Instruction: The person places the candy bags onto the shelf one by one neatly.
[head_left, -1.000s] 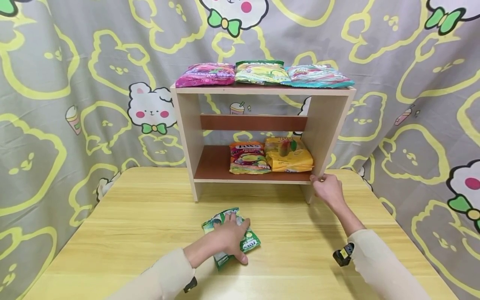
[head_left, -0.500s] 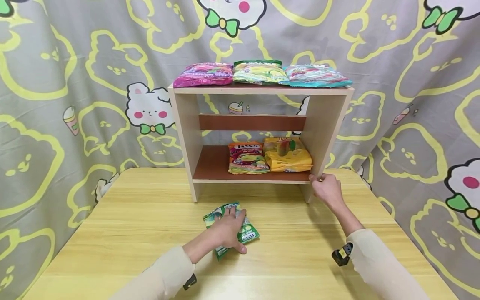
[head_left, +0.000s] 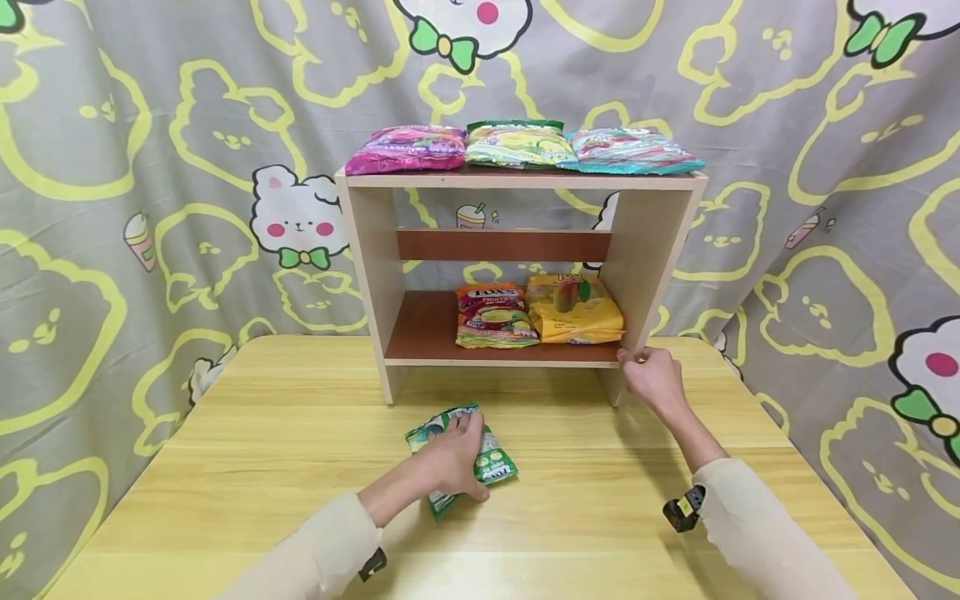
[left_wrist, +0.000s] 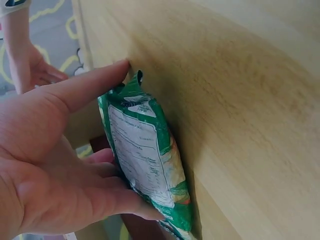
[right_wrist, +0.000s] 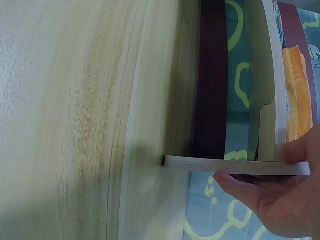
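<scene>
A green bag of sweets (head_left: 491, 462) lies on the wooden tabletop in front of the small shelf unit (head_left: 504, 363). My left hand (head_left: 453, 460) is over it. The left wrist view shows the bag's white printed label (left_wrist: 140, 150). There, my thumb (left_wrist: 95, 85) reaches straight past one end of the bag and my fairly straight fingers (left_wrist: 120, 200) touch its side. My right hand (head_left: 654, 377) holds the shelf's right side panel near the lower board. In the right wrist view, thumb and fingers stand on opposite faces of that panel (right_wrist: 210, 164).
On the lower board lie a red-and-orange FOX'S bag (head_left: 497, 317) and a yellow bag (head_left: 577, 310) against the right panel. Along the top board are a pink bag (head_left: 411, 150), a yellow-green bag (head_left: 521, 146) and a turquoise bag (head_left: 633, 152). A patterned curtain (head_left: 225, 125) hangs behind.
The green bag and my left hand have slid slightly toward the shelf, then stopped. My left fingers have drawn a little closer together. The right hand keeps its hold on the panel.
</scene>
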